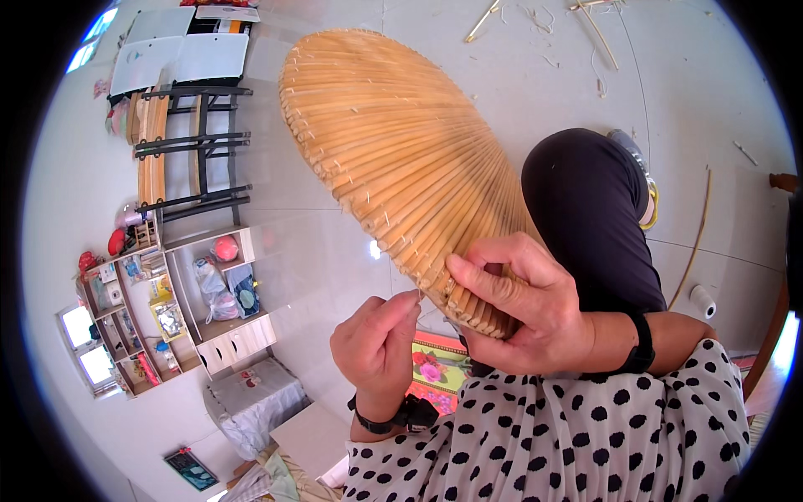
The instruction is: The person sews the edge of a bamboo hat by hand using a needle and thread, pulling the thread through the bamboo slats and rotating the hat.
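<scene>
A large round mat [410, 134] of straw-coloured plant stalks, laid side by side and stitched with pale thread, is tilted up in front of me. My right hand [527, 301] grips its near rim, with the thumb on the upper face and the other fingers around the edge. Just left of that grip, my left hand [376, 347] is closed in a pinch close against the rim. Whatever thin thing lies between its fingertips is too small to name. The mat's underside is hidden.
My bent knee [577, 209] in dark trousers is right of the mat. On the tiled floor lie loose stalks [598, 33], a long thin stick [694, 238] and a white spool [703, 301]. A flowered mat [439, 368] is below my hands; shelves [180, 301] stand left.
</scene>
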`<state>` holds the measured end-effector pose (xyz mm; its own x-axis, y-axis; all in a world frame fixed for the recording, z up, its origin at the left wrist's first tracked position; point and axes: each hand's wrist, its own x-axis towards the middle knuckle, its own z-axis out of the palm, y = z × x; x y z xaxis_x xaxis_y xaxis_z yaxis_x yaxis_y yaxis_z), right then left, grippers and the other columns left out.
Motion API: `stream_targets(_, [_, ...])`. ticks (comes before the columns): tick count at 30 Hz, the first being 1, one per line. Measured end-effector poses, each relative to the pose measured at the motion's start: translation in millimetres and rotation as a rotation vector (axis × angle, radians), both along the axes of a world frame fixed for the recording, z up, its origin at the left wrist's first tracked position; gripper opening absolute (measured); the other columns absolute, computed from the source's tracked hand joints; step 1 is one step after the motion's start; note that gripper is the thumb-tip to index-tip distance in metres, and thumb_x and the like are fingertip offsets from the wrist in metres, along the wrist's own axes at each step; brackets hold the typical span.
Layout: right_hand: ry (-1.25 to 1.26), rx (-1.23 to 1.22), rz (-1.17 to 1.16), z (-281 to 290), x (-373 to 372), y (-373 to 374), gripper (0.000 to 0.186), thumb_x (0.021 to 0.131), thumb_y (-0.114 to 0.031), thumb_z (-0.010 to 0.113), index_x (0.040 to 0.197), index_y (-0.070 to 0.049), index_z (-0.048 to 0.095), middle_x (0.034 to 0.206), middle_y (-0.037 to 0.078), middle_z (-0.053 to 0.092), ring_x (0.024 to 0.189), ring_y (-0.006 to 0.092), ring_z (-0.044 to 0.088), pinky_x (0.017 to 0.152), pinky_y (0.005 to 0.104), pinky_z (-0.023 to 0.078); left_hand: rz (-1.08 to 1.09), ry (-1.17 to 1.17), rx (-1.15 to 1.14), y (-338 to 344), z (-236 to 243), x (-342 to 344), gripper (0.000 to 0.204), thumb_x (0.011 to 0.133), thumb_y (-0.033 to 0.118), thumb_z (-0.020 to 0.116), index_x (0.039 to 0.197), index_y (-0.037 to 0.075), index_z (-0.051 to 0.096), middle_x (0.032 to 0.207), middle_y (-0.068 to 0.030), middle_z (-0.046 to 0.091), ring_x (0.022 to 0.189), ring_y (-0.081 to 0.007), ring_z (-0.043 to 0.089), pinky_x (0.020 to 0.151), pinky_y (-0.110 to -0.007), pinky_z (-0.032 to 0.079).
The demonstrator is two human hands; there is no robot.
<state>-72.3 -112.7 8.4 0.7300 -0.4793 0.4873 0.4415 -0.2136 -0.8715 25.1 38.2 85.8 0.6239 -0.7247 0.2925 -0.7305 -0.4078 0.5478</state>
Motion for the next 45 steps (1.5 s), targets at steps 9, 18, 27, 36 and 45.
stream_targets(9, [0.027, 0.015, -0.016, 1, -1, -2, 0.064, 0.061, -0.003, 0.072, 0.124, 0.003, 0.062, 0.106, 0.015, 0.058, 0.089, 0.0283, 0.060, 0.077, 0.0356, 0.052, 0.238, 0.347, 0.048, 0, 15, -18, 0.010, 0.088, -0.004, 0.062, 0.096, -0.001, 0.067, 0.065, -0.0071, 0.058, 0.054, -0.0111, 0.052, 0.050, -0.022, 0.038])
stream_targets(18, [-0.015, 0.006, -0.008, -1, -1, -1, 0.064, 0.061, -0.002, 0.071, 0.124, 0.004, 0.062, 0.105, 0.014, 0.057, 0.089, 0.0281, 0.059, 0.075, 0.0352, 0.053, 0.107, 0.176, 0.044, 6, 5, -7, 0.008, 0.088, -0.003, 0.063, 0.096, -0.001, 0.066, 0.067, -0.0069, 0.059, 0.052, -0.0104, 0.048, 0.049, -0.023, 0.035])
stream_targets(27, [-0.032, -0.009, -0.028, -2, -2, -3, 0.067, 0.060, -0.001, 0.071, 0.125, 0.004, 0.061, 0.106, 0.014, 0.057, 0.089, 0.0284, 0.059, 0.076, 0.0361, 0.052, 0.079, 0.113, -0.008, -1, -1, -8, 0.009, 0.087, -0.004, 0.063, 0.095, -0.001, 0.066, 0.065, -0.0072, 0.058, 0.051, -0.0108, 0.047, 0.048, -0.023, 0.034])
stream_targets(36, [-0.036, -0.002, -0.024, -3, -3, -3, 0.068, 0.060, -0.001, 0.072, 0.126, 0.004, 0.060, 0.108, 0.014, 0.057, 0.089, 0.0292, 0.059, 0.077, 0.0367, 0.052, 0.039, 0.066, -0.016, -6, -1, -4, 0.008, 0.087, -0.004, 0.065, 0.094, -0.001, 0.066, 0.061, -0.0053, 0.053, 0.050, -0.0110, 0.045, 0.047, -0.023, 0.032])
stream_targets(45, [-0.038, -0.002, -0.028, -4, -4, -5, 0.067, 0.060, -0.001, 0.071, 0.126, 0.004, 0.060, 0.109, 0.015, 0.058, 0.092, 0.0303, 0.060, 0.079, 0.0368, 0.053, 0.025, 0.052, -0.037, -9, -2, -4, 0.010, 0.087, -0.004, 0.065, 0.096, -0.001, 0.067, 0.061, -0.0048, 0.053, 0.049, -0.0103, 0.044, 0.047, -0.023, 0.031])
